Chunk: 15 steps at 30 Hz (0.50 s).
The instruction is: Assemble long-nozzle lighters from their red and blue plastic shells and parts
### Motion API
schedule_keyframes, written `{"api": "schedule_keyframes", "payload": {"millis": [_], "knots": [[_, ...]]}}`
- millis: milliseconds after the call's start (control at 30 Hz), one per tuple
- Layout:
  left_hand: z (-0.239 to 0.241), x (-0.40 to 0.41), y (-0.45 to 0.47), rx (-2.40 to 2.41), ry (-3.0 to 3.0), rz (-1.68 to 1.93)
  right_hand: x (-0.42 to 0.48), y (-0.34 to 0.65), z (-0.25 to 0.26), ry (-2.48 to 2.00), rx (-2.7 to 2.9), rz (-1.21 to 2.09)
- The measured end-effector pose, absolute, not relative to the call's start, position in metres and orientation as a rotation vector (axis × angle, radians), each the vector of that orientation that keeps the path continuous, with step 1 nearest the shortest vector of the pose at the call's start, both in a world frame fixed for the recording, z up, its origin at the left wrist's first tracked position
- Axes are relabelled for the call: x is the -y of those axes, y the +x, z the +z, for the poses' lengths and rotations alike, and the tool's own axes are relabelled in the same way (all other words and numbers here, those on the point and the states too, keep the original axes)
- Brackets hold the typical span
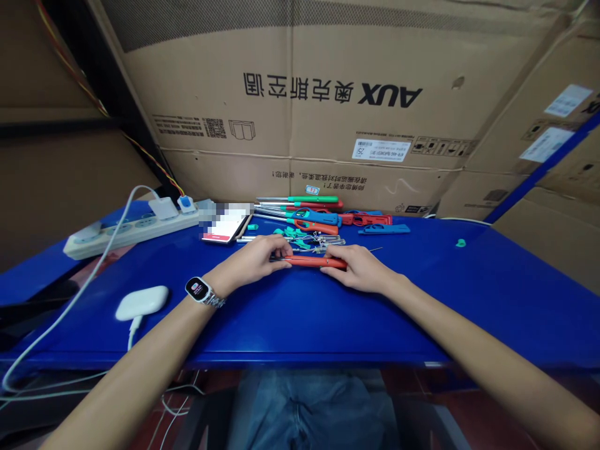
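An orange long-necked lighter (pixel 307 261) lies level between my two hands, low over the blue table. My left hand (pixel 262 259), with a watch on its wrist, pinches the left end, where the handle meets the dark metal neck. The right end of the handle is in the closed fingers of my right hand (pixel 359 267), which partly cover it. Just beyond my hands are small teal plastic pieces (pixel 293 232) and several thin clear-and-metal parts (pixel 328 240). Behind these lies a pile of similar lighters, among them a green one (pixel 314 199) and a blue one (pixel 319 216).
A phone (pixel 225 224) leans left of the pile. Red handle shells (pixel 372 219) and a blue shell (pixel 384 229) lie right. A power strip (pixel 135 230) and a white charging case (pixel 142 303) with cable occupy the left side. A cardboard wall (pixel 210 169) closes the back.
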<state>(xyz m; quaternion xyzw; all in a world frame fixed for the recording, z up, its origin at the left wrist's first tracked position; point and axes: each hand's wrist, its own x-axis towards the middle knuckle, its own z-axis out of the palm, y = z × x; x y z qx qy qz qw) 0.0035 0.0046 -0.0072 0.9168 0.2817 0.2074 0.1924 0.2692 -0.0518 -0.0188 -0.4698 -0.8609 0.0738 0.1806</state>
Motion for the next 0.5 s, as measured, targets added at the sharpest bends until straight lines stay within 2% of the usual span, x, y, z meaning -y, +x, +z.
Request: {"api": "schedule_keyframes", "payload": {"millis": [333, 500], "knots": [[-0.0131, -0.0104, -0.0008, -0.759, 2.497, 0.442, 0.0562, 0.2632, -0.0183, -1.28, 2.514, 0.071], [-0.0121, -0.008, 0.0017, -0.831, 2.484, 0.361, 0.0521, 0.261, -0.0226, -1.138, 2.513, 0.146]]}}
